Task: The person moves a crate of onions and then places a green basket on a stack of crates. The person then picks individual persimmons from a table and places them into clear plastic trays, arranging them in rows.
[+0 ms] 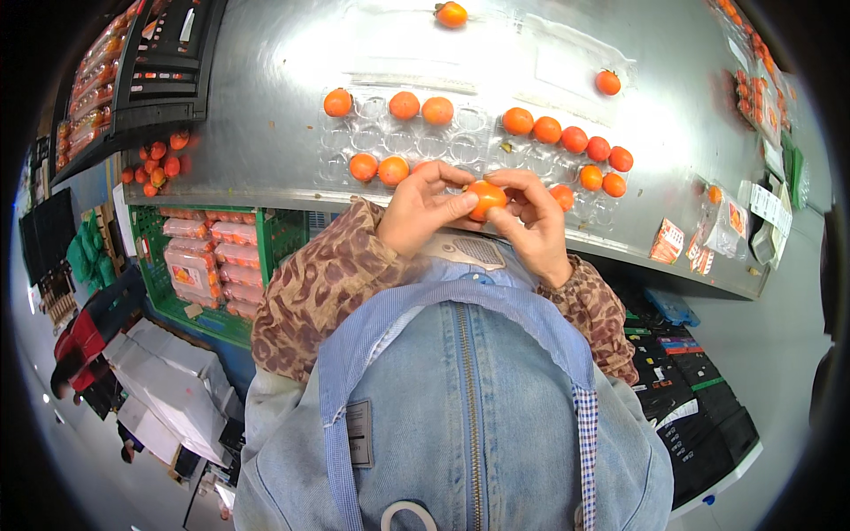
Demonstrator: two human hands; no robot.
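Between the fingertips of my left hand (425, 209) and my right hand (534, 222) is a small orange tomato (488, 200), held just above the table's near edge. Beneath and beyond the hands lies a clear plastic clamshell tray (367, 138) with round cups, several of them holding tomatoes. Right of it, a second clear tray (531, 159) carries a far row of tomatoes (547, 130) and a few more at its right side. The trays' clear lids lie folded back; one loose tomato (452, 14) sits on the left lid, another (607, 83) on the right lid.
Loose tomatoes (158, 162) and a black crate (163, 99) of packs are at the table's left. Below stands a green crate (149, 265) of filled clamshells. Printed labels (667, 240) and plastic packaging (727, 219) lie right. Black crates (697, 411) sit lower right; a person in red (83, 348) is far left.
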